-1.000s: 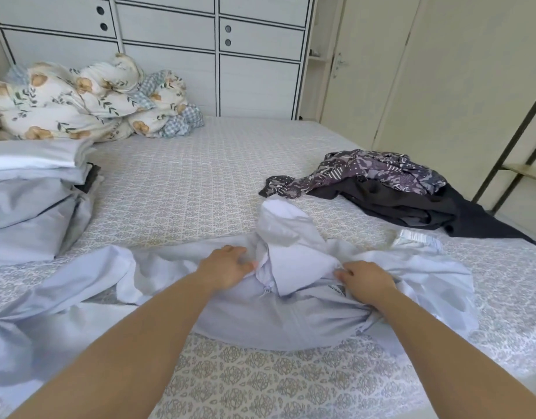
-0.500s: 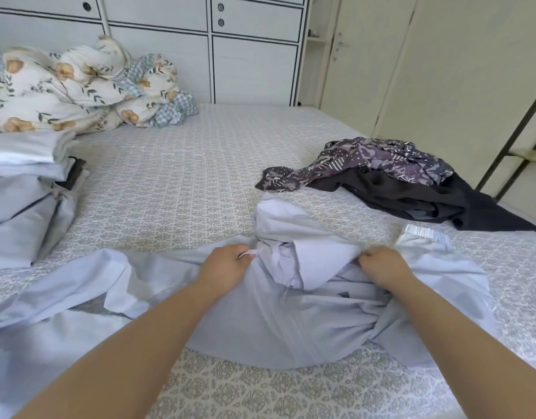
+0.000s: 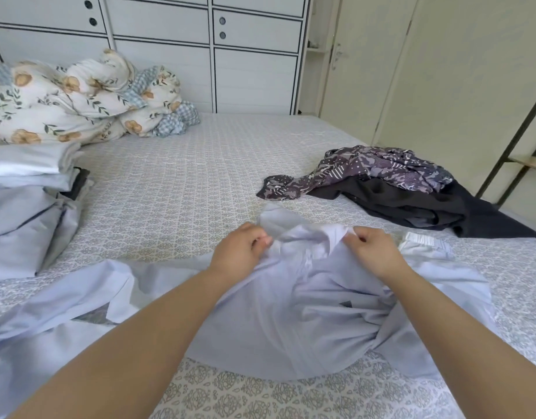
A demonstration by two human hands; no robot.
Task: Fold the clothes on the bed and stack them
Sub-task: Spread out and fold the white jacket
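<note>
Both hands are pinching the collar of a pale blue shirt (image 3: 278,322) on the bed (image 3: 176,189).

Head view: the left hand (image 3: 241,252) and right hand (image 3: 374,252) are each curling fingers round collar cloth, the shirt spreading below them. Beyond the right fingers a patterned garment (image 3: 381,170) is lying on a black one (image 3: 411,204); far left of the left fingers a folded stack (image 3: 24,189) is sitting.
</note>
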